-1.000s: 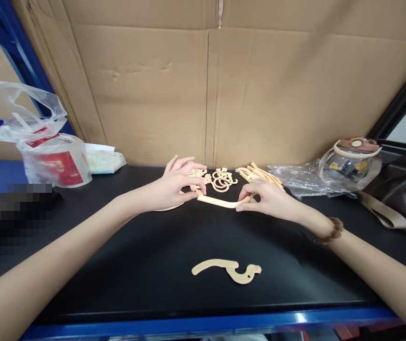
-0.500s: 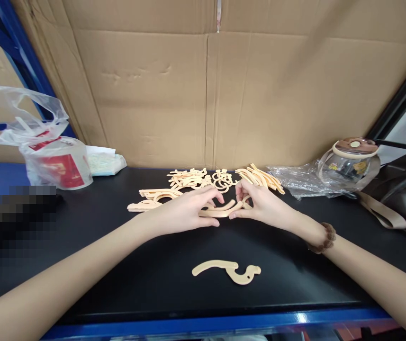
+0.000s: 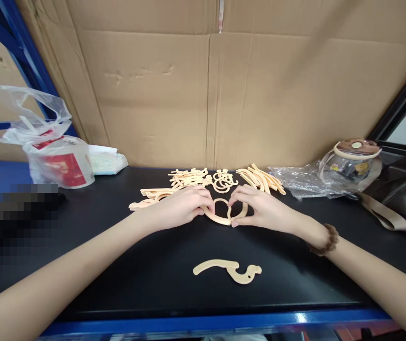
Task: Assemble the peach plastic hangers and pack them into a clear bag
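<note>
Between your hands, at the middle of the black table (image 3: 295,279), the pale curved strip (image 3: 220,219) is now bent into a tight loop, where a second ago it lay stretched nearly flat. Your left hand (image 3: 179,207) and right hand (image 3: 265,212) have drawn together until the fingertips almost meet, each pinching one end (fingers curled, nothing else held), so your grip alone holds the bend. Just behind lies the heap of cut-out pieces (image 3: 192,179); nearer you, well apart, the hook-shaped piece (image 3: 231,271) lies untouched.
</note>
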Demonstrator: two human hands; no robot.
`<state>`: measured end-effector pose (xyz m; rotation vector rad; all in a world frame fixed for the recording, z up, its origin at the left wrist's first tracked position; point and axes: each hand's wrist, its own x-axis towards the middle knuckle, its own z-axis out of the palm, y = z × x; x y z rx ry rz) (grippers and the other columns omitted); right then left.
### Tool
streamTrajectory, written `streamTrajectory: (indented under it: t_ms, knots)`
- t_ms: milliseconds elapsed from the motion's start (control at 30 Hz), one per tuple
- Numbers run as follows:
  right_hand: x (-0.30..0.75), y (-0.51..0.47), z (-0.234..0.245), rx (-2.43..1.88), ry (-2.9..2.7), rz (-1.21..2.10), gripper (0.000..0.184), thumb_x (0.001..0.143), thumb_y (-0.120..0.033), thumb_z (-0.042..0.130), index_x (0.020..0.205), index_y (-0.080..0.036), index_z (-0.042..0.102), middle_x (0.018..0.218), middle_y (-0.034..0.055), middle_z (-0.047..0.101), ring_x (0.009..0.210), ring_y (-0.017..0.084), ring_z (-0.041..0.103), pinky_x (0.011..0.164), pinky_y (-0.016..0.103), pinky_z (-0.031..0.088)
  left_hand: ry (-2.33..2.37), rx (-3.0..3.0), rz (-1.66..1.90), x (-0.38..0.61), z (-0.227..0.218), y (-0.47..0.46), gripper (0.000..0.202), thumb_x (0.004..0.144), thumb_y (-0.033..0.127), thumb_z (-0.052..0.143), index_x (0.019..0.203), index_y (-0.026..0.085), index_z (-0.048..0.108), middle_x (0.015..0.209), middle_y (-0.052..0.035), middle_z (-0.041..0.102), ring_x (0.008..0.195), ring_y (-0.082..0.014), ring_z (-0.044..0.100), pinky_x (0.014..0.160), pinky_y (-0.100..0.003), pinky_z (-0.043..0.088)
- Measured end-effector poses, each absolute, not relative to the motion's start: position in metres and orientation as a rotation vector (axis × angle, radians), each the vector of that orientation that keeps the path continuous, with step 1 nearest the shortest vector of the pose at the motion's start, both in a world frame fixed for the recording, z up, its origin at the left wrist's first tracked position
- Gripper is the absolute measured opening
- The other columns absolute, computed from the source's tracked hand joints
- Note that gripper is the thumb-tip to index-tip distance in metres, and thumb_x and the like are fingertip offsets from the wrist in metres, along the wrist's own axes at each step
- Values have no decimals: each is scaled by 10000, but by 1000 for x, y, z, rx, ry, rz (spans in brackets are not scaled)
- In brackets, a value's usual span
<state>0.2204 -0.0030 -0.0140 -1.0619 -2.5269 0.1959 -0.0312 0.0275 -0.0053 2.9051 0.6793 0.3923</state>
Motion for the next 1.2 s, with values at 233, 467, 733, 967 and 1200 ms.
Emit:
streamTrajectory:
  t_ms: [233, 467, 733, 967, 1200]
  knots:
    - [215, -11, -13, -1020, -2609, 253, 312, 855, -473, 605, 1029, -220, 659, 988, 28, 656, 965, 191, 576, 831, 310, 439, 785, 2759, 403, -33, -12, 35, 248, 926, 117, 431, 925, 213, 660, 1008, -19, 597, 925, -147, 581, 860, -271, 429]
    - [209, -17, -15, -950, -2654, 218, 298, 921, -401, 534, 1142, -232, 642, 1022, 29, 656, 972, 177, 586, 878, 315, 422, 971, 2756, 400, -27, -10, 25, 288, 980, 266, 361, 1101, 217, 618, 1116, -44, 595, 1000, -178, 581, 875, -298, 437]
    - [198, -55, 4, -976, -2761, 475, 328, 736, -512, 708, 841, -212, 627, 830, -39, 626, 696, 111, 554, 597, 231, 385, 1139, 2939, 346, -23, -9, 23, 229, 945, 256, 468, 893, 180, 677, 966, -32, 641, 869, -172, 615, 762, -269, 442]
    - [214, -56, 15, -927, -2888, 621, 168, 797, -146, 637, 943, -227, 651, 931, -23, 617, 879, 118, 561, 760, 220, 411, 1306, 2921, 400, -14, -11, 18, 169, 906, 162, 500, 960, 170, 660, 982, -30, 665, 903, -190, 618, 726, -276, 440]
    - [243, -25, 10, -987, -2850, 484, 288, 792, 18, 423, 758, -186, 623, 932, 17, 590, 869, 122, 552, 766, 237, 413, 1320, 2785, 401, -15, -12, 19, 227, 799, 41, 479, 739, 162, 661, 904, -40, 656, 870, -194, 615, 757, -285, 453]
